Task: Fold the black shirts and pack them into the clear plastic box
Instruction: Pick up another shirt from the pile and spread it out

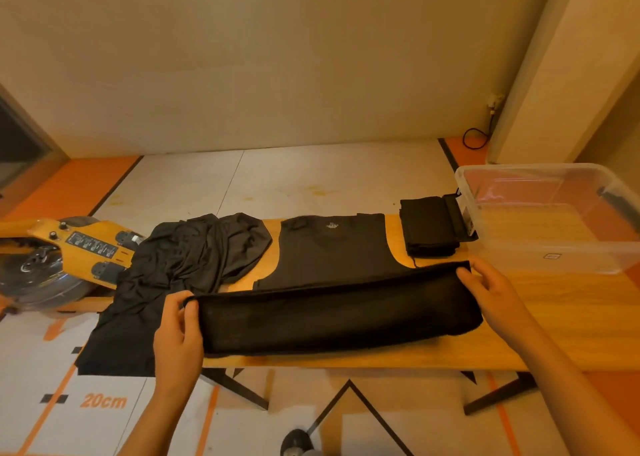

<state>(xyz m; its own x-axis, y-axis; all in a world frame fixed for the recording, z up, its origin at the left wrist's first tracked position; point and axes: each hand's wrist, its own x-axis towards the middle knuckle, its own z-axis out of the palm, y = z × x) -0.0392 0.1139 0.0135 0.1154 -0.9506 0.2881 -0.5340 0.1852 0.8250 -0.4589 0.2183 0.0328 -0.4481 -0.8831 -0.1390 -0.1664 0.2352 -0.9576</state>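
A black shirt (332, 258) lies flat on the wooden table (554, 320), collar away from me. Its lower part (332, 317) is lifted and folded up toward the collar. My left hand (178, 334) pinches the left end of that fold. My right hand (491, 289) grips the right end. A heap of unfolded black shirts (180, 268) lies to the left and hangs over the table's front edge. A small stack of folded black shirts (429, 227) sits behind the flat shirt, beside the clear plastic box (554, 254) at the right, which looks empty.
A yellow mitre saw (59, 258) stands at the table's left end. A black clip-like part (460, 216) sits between the folded stack and the box. The floor below carries orange markings, and a dark shoe (296, 441) shows near the bottom.
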